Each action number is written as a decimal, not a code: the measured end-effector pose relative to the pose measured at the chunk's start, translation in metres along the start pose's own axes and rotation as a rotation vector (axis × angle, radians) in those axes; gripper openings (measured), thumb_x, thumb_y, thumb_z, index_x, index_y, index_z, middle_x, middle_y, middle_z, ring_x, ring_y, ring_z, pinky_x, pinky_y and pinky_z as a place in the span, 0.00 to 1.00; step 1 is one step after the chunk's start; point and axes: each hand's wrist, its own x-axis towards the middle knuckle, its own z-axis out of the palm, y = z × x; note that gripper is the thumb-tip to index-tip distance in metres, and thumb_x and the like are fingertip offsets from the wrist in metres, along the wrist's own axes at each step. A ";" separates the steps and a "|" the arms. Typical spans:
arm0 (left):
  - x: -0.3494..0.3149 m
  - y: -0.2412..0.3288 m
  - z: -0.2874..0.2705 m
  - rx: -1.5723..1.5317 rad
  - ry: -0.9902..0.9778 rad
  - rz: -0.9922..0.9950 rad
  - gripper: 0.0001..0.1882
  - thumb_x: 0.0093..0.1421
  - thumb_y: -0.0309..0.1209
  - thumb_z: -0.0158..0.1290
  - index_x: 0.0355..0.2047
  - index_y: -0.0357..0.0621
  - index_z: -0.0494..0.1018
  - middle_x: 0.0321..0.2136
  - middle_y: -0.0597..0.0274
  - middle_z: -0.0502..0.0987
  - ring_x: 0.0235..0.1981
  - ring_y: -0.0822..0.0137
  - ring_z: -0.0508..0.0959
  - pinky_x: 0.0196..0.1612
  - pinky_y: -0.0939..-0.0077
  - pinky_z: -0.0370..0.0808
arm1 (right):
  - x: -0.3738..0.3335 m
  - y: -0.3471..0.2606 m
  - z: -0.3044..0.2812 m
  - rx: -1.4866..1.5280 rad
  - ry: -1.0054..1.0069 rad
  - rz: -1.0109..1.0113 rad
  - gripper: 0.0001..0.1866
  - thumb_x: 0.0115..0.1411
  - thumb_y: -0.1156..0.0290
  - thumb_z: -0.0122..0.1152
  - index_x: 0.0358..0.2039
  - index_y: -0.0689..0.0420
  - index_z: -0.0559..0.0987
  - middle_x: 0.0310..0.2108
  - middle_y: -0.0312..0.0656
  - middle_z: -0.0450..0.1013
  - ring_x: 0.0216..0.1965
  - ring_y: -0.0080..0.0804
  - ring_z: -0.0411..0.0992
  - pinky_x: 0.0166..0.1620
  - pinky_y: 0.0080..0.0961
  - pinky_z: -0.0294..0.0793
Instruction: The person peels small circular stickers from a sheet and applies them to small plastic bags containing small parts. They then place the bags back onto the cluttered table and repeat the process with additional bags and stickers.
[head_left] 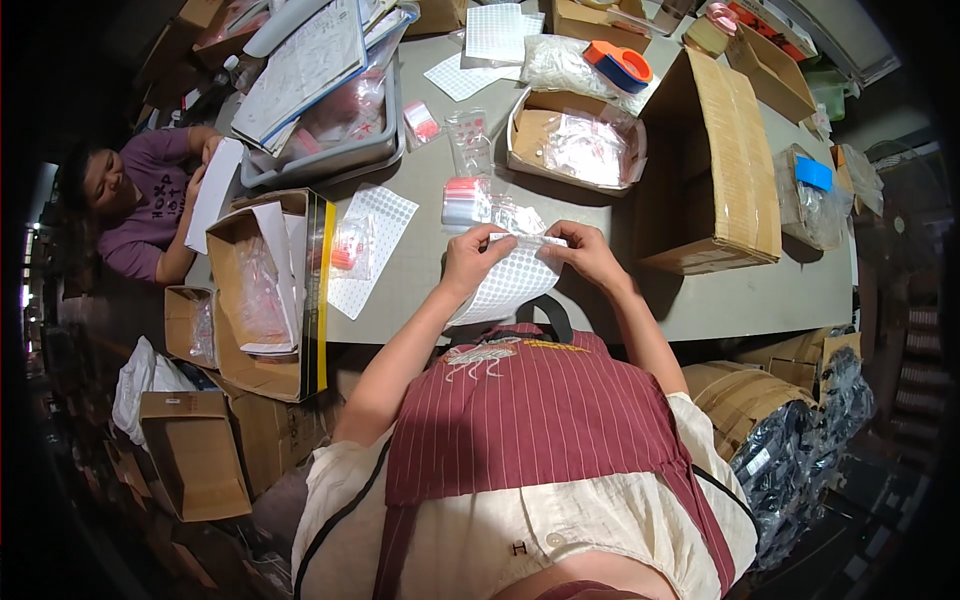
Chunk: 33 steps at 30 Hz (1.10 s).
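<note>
Near the table's front edge, my left hand [472,262] and my right hand [592,256] pinch the far edge of a white sheet of round stickers [512,282]. The sheet hangs curved toward my apron, its dots in rows. Just beyond my left hand lies a stack of small clear zip bags [466,203] with red tops. More loose small bags [518,214] lie beside the stack, partly hidden behind my fingers. Farther off stands a low cardboard tray [520,165] with small clear bags in it. What my fingertips cover cannot be made out.
Left of me are another sticker sheet [385,225], an open cardboard box [228,270] and a grey plastic bin [398,130] with papers. A tall carton [735,160] stands open at the right. An orange and blue tape roll [618,66] lies behind. Across left, a person holds white paper [214,195].
</note>
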 end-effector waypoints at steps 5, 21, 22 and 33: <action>0.003 -0.006 0.002 -0.028 -0.003 0.048 0.12 0.61 0.35 0.65 0.38 0.39 0.82 0.19 0.69 0.75 0.22 0.80 0.69 0.26 0.78 0.65 | 0.000 0.003 0.011 0.062 0.087 -0.017 0.10 0.57 0.72 0.74 0.33 0.63 0.82 0.25 0.33 0.77 0.28 0.16 0.71 0.32 0.21 0.70; 0.000 0.008 0.001 0.126 0.031 -0.027 0.13 0.60 0.38 0.66 0.37 0.42 0.82 0.16 0.68 0.69 0.19 0.78 0.65 0.23 0.74 0.63 | 0.000 -0.049 0.018 -0.828 0.185 -0.615 0.12 0.51 0.77 0.65 0.37 0.57 0.75 0.34 0.45 0.73 0.41 0.48 0.74 0.46 0.41 0.73; 0.000 0.007 0.002 0.113 0.033 -0.008 0.11 0.61 0.35 0.66 0.37 0.40 0.82 0.17 0.72 0.69 0.20 0.81 0.64 0.24 0.78 0.61 | 0.001 -0.050 0.020 -0.828 0.182 -0.618 0.12 0.51 0.77 0.65 0.37 0.57 0.75 0.34 0.45 0.73 0.41 0.48 0.74 0.46 0.41 0.73; 0.001 0.009 0.001 0.148 0.055 0.072 0.13 0.60 0.39 0.66 0.36 0.42 0.82 0.16 0.63 0.70 0.19 0.74 0.65 0.24 0.72 0.64 | -0.004 -0.042 0.017 -1.102 0.168 -0.884 0.11 0.47 0.75 0.62 0.34 0.55 0.75 0.31 0.40 0.72 0.38 0.39 0.74 0.47 0.35 0.72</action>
